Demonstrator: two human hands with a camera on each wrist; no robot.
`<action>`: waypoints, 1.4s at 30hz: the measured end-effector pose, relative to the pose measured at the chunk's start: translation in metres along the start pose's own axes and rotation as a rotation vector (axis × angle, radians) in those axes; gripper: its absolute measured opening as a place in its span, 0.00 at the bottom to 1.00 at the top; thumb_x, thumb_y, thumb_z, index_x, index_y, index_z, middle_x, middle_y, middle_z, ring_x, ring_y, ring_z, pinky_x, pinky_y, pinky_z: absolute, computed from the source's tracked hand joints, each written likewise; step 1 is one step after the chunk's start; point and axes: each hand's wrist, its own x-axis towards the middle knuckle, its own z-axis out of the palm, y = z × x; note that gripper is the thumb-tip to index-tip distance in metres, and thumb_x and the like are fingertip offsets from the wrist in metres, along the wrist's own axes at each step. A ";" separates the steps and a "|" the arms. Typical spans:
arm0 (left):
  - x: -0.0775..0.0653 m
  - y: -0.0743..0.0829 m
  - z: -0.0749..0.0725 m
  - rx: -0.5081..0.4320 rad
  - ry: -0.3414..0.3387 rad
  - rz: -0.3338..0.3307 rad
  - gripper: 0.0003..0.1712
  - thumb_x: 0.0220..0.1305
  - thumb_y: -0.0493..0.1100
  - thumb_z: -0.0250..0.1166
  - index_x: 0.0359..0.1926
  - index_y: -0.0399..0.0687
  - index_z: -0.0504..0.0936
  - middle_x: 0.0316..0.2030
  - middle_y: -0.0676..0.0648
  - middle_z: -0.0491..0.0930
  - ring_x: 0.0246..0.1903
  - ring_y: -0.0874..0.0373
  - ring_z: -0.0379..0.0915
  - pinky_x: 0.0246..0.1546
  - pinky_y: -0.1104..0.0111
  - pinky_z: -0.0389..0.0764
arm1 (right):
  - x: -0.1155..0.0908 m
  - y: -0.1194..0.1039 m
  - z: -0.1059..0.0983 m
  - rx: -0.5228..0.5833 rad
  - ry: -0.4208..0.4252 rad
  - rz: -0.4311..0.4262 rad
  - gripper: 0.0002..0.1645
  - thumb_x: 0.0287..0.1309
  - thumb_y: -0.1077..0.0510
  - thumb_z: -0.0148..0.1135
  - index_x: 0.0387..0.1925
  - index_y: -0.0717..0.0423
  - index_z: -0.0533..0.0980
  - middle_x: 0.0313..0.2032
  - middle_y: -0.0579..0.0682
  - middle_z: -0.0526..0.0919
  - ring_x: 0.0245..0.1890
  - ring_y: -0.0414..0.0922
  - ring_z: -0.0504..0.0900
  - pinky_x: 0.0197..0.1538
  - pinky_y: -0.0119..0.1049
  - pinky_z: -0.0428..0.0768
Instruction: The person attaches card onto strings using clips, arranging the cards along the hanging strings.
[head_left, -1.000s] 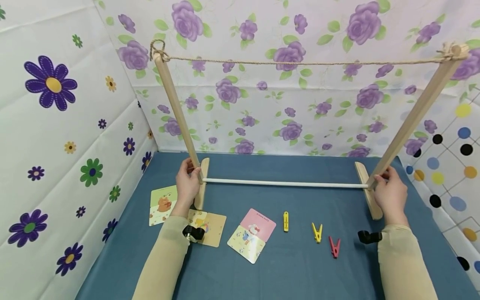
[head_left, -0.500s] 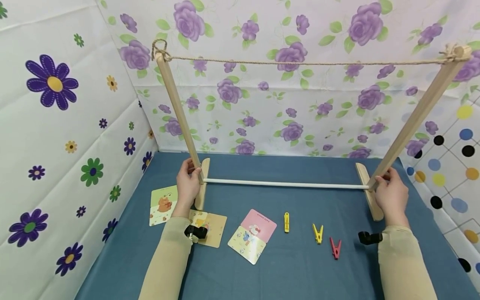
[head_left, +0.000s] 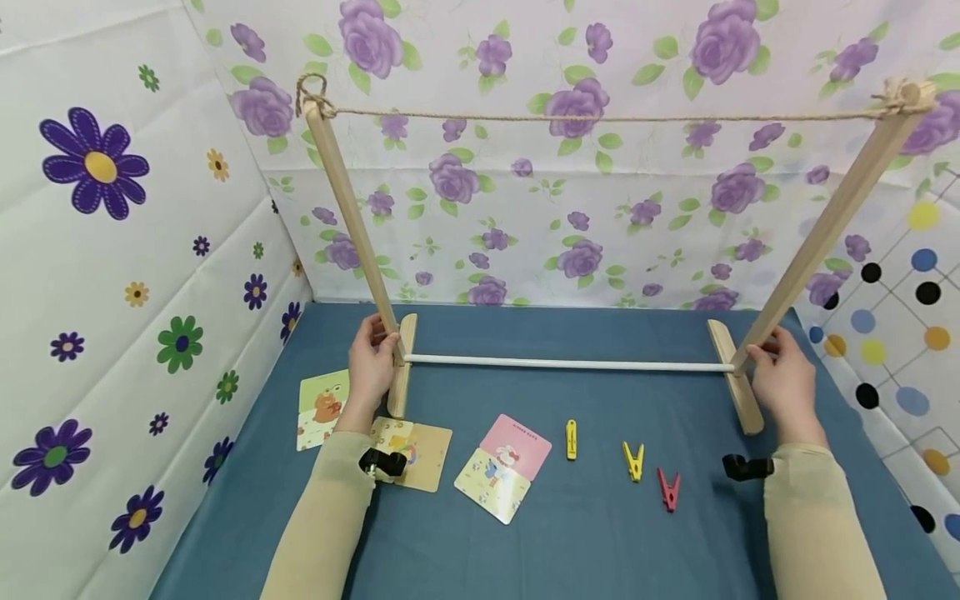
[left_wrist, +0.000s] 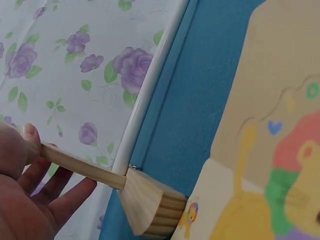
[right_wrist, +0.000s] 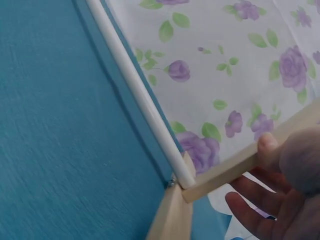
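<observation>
A wooden rack stands on the blue cloth, its two posts joined at the top by a twine line (head_left: 585, 118) and at the bottom by a white rod (head_left: 562, 363). My left hand (head_left: 372, 362) grips the left post (head_left: 348, 208) low down, just above its foot (head_left: 399, 396). In the left wrist view the thumb lies on one side of the post and the fingers on the other. My right hand (head_left: 785, 383) pinches the right post (head_left: 832, 204) just above its foot (head_left: 746, 404); the right wrist view shows this hold from close by.
In front of the rack lie a pink-and-cream card (head_left: 504, 467), a tan card (head_left: 423, 458) and a green card (head_left: 321, 408), the last two partly behind my left arm. Two yellow clothespins (head_left: 572, 440) and a red clothespin (head_left: 669, 490) lie further right. Patterned cloth walls surround the table.
The head view has shifted slightly. Both hands keep their hold low on the posts, and the cards and clothespins lie as before.
</observation>
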 end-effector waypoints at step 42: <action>-0.082 -0.024 -0.102 0.195 -0.125 -0.157 0.34 0.81 0.49 0.64 0.79 0.43 0.67 0.70 0.36 0.73 0.66 0.41 0.73 0.63 0.54 0.75 | -0.060 -0.014 -0.001 -0.103 -0.140 -0.104 0.31 0.83 0.42 0.53 0.70 0.61 0.75 0.54 0.68 0.84 0.50 0.64 0.85 0.37 0.48 0.82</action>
